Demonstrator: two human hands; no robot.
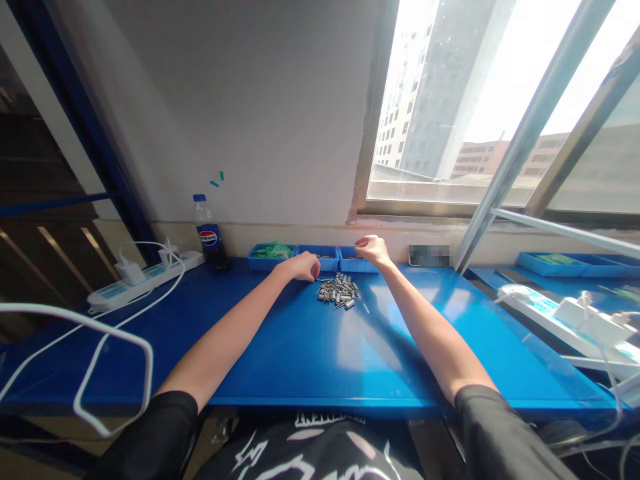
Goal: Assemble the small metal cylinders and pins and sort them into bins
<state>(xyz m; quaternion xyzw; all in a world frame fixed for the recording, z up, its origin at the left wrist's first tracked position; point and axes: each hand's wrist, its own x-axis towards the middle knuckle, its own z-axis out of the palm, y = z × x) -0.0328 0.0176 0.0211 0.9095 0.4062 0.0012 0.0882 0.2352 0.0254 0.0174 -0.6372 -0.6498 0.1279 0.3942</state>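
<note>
A heap of small silver cylindrical capacitors (pixel 340 290) with wire leads lies on the blue tabletop (pixel 310 353). At the heap's left edge is my left hand (pixel 302 267), fingertips pinched together and pointing down; what they hold, if anything, is too small to make out. My right hand (pixel 373 249) hovers over the right blue bin (pixel 357 266), its fingers curled into a pinch whose contents I cannot make out. Beside that, the middle blue bin (pixel 329 265) is partly covered by my left hand. Small parts show inside both bins.
The left blue bin (pixel 257 264) holds green packets. Behind it to the left stands a cola bottle (pixel 210 237). Power strips (pixel 145 277) with white cables (pixel 150 360) lie at left and right. A phone-like dark object (pixel 423 256) leans by the wall, near a metal post (pixel 493 207).
</note>
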